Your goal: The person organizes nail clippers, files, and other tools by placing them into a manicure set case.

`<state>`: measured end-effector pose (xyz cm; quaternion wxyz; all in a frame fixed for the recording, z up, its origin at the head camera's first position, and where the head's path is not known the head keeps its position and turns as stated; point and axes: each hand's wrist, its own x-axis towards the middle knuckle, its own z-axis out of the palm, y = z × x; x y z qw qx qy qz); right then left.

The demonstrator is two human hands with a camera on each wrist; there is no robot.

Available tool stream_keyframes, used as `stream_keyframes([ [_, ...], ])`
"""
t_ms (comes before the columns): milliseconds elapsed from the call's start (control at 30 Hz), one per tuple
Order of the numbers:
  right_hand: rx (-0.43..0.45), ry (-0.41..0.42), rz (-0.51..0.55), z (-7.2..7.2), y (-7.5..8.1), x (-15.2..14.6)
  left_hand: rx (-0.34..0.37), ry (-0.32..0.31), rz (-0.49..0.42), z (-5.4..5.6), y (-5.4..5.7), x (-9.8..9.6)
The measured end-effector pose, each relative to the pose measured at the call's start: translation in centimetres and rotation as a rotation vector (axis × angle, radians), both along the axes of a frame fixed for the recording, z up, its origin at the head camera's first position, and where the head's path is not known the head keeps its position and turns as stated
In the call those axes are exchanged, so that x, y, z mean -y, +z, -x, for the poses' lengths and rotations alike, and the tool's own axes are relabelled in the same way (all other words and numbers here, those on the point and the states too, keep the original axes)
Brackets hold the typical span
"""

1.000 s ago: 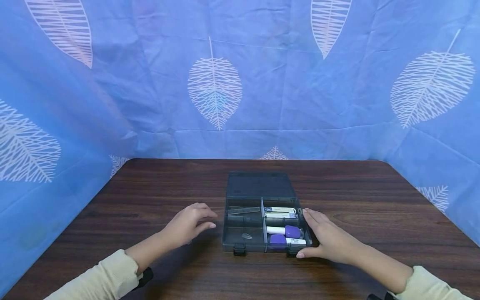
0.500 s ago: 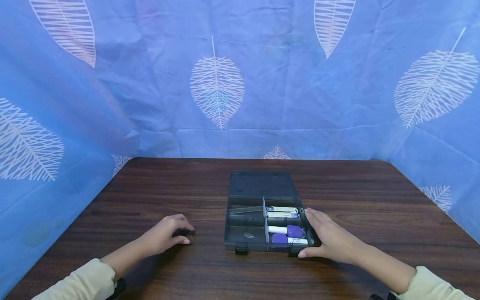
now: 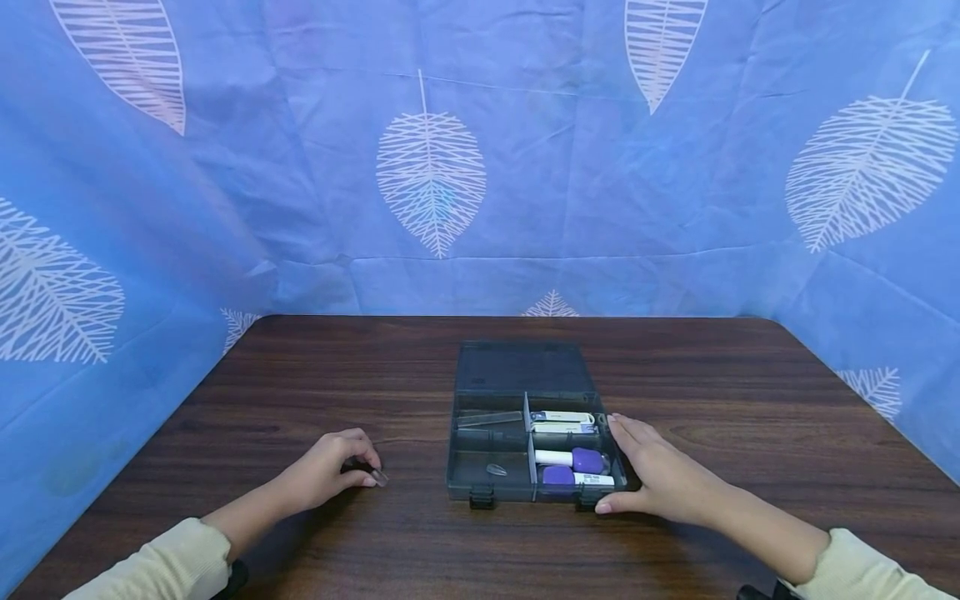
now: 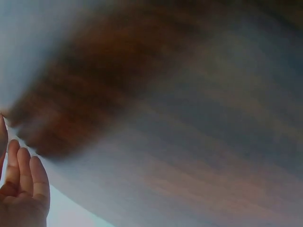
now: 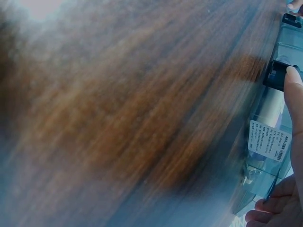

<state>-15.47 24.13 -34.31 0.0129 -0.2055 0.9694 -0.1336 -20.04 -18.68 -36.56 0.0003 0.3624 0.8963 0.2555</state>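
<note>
In the head view my left hand [image 3: 330,471] is low over the table, left of the box, pinching a small clear piece [image 3: 382,477] between thumb and fingertips; its exact kind is too small to tell. My right hand [image 3: 663,479] rests against the right side of an open dark see-through divided box [image 3: 491,487], fingers extended along its side, thumb at the front right latch [image 3: 587,500]. Two purple-and-white bottles [image 3: 587,460] lie in the front right compartment. Behind them are white nail clippers [image 3: 562,418]. A clear oval piece [image 3: 497,470] lies front left, a clear strip [image 3: 489,419] behind it.
The box's lid [image 3: 521,367] lies folded back on the dark wooden table [image 3: 697,367]. A blue cloth [image 3: 517,192] with white leaf prints hangs around the back and sides. The right wrist view shows a printed label [image 5: 270,140] at the box's front.
My left hand has moved left and slightly down, away from the box, then stayed near the table while the clear piece at its fingertips tilted. The right hand keeps its place on the box.
</note>
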Motion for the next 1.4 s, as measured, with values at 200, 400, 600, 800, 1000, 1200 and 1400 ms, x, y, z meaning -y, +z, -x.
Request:
stream_keyframes([
  [200, 0.004, 0.001, 0.002, 0.0, 0.0, 0.0, 0.031, 0.025, -0.017, 0.0, -0.2, -0.1],
  [400, 0.027, 0.0, 0.002, 0.0, 0.1, 0.0, 0.046, 0.04, -0.03, -0.1, -0.3, -0.2],
  [600, 0.032, -0.007, -0.003, -0.1, 0.0, 0.0, 0.037, 0.049, -0.031, -0.4, -0.2, -0.4],
  [800, 0.028, -0.01, -0.004, -0.1, 0.0, 0.0, 0.011, 0.039, -0.04, -0.5, 0.2, -0.5],
  [1000, 0.022, -0.006, 0.003, -0.1, 0.0, 0.0, -0.019, 0.046, -0.059, -0.7, 0.3, -0.9],
  [1200, 0.023, -0.008, -0.003, 0.0, 0.0, 0.0, -0.023, 0.066, -0.085, -0.8, 0.8, -1.5],
  [1400, 0.022, -0.015, -0.011, 0.0, 0.1, 0.1, -0.028, 0.056, -0.151, -1.0, 1.6, -2.8],
])
